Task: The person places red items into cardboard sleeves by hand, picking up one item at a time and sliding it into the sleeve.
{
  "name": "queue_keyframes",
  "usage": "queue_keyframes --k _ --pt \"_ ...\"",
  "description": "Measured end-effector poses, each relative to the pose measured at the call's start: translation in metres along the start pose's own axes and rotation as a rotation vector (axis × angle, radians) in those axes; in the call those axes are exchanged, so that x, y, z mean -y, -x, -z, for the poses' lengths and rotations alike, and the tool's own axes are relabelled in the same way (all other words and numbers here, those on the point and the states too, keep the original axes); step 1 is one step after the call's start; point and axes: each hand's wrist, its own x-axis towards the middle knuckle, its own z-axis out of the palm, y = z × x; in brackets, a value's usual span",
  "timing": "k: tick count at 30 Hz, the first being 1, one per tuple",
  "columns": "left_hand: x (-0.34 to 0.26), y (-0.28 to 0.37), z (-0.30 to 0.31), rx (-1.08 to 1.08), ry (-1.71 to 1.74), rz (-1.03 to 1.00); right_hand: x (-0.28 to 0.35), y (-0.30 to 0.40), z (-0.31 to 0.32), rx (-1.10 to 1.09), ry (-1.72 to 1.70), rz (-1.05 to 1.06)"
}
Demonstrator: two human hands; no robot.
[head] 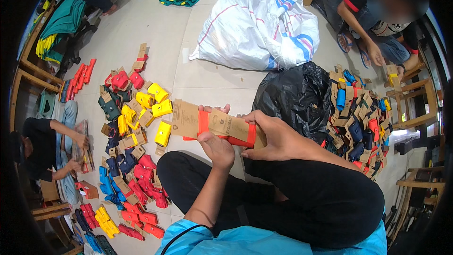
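Note:
In front of my lap, both hands hold folded red-orange fabric bags (242, 142) with printed brown cardboard tags (229, 124) around them. My left hand (217, 145) grips the left part from below, its thumb on the near edge. Around the right end close the thumb and fingers of my right hand (272, 136). Another brown tag (185, 117) sticks out to the left. How many bags are in my hands, I cannot tell. Rolled yellow bags (162, 132) with tags lie on the floor just left of my hands, beside red, blue and dark green ones.
A black plastic bag (293, 99) and a white woven sack (258, 32) stand ahead. To the right is a large heap of tagged bags (357, 124). One person (375, 24) sits at upper right holding a yellow tagged bag; another (42, 148) sits at left. Wooden frames (417, 102) stand at the sides.

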Motion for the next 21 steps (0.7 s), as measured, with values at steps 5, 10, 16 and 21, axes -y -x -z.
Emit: queue_keyframes --k 5,10,16,21 --pt "-0.015 -0.004 -0.009 -0.116 0.044 0.276 -0.015 0.005 -0.003 -0.035 -0.140 -0.033" --pt "-0.021 -0.004 0.000 -0.051 0.107 0.310 -0.004 0.002 0.000 0.002 -0.179 -0.020" --pt "-0.028 0.003 -0.014 -0.114 -0.094 0.389 -0.008 0.002 -0.004 -0.087 -0.169 0.010" --pt "-0.021 0.010 -0.026 -0.193 -0.097 0.314 -0.011 0.003 -0.007 -0.085 -0.177 0.010"
